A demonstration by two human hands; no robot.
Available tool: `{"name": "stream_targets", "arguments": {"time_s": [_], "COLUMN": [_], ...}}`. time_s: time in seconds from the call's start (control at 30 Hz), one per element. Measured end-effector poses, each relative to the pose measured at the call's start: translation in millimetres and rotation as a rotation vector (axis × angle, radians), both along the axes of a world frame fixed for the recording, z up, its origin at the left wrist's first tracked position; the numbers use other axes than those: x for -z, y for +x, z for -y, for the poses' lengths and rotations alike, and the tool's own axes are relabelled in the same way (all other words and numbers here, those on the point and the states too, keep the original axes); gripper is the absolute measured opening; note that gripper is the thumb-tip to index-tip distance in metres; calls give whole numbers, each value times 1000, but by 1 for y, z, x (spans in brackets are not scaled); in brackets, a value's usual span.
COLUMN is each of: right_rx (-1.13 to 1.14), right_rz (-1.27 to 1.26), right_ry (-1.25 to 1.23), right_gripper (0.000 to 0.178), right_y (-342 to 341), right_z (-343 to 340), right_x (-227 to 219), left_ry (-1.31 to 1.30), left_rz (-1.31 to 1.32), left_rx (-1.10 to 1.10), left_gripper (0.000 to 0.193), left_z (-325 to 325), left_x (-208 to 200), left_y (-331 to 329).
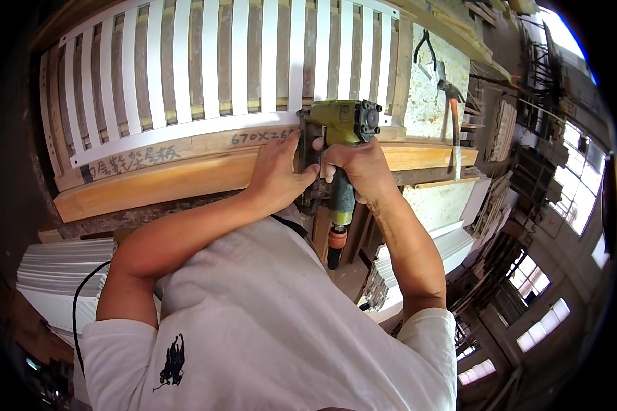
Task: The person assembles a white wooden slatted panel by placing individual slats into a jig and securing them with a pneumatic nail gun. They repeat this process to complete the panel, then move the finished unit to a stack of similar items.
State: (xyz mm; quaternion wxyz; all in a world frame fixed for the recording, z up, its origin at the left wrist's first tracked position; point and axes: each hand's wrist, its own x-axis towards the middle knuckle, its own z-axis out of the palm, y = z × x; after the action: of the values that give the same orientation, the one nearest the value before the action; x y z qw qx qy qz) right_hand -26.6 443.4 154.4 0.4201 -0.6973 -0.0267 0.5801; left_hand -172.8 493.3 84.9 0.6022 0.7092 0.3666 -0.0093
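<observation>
My right hand [360, 164] is wrapped round the handle of a yellow-green pneumatic nail gun [336, 116]. Its nose sits at the near rail of a white slatted panel [206, 125]. An orange hose fitting [336, 240] hangs from the handle's end. My left hand [279, 171] lies with fingers stretched on the jig's near wooden edge [206, 142], thumb out toward the gun's dark magazine; whether the thumb touches it I cannot tell. The panel lies flat inside the wooden jig, its white slats running away from me between darker strips.
Right of the jig, pliers [425, 49] and a hammer with an orange handle [454, 116] lie on a pale, stained board [421, 85]. White slats are stacked at lower left [62, 274]. A black cable [75, 308] hangs beside my left arm. Timber piles [504, 133] stand farther right.
</observation>
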Motion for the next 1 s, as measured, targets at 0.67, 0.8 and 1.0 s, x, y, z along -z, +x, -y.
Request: {"name": "stream_targets", "arguments": {"time_s": [0.67,0.8,1.0], "right_rx": [-90,-53,-114], "right_rz": [22,-38,-3], "right_ry": [-12,13,-18], "right_gripper": [21,21,21], "right_y": [-39,-49,-64], "right_z": [-26,-33,-43], "right_x": [-3,-4,-1], "left_ry": [37,51,59], "left_rz": [78,84,16], "left_rx": [-57,-79,-63], "left_gripper": [63,61,60], "left_z": [-17,-20,-27], "left_x": [5,7,7], "left_y": [-41,-53,-71]}}
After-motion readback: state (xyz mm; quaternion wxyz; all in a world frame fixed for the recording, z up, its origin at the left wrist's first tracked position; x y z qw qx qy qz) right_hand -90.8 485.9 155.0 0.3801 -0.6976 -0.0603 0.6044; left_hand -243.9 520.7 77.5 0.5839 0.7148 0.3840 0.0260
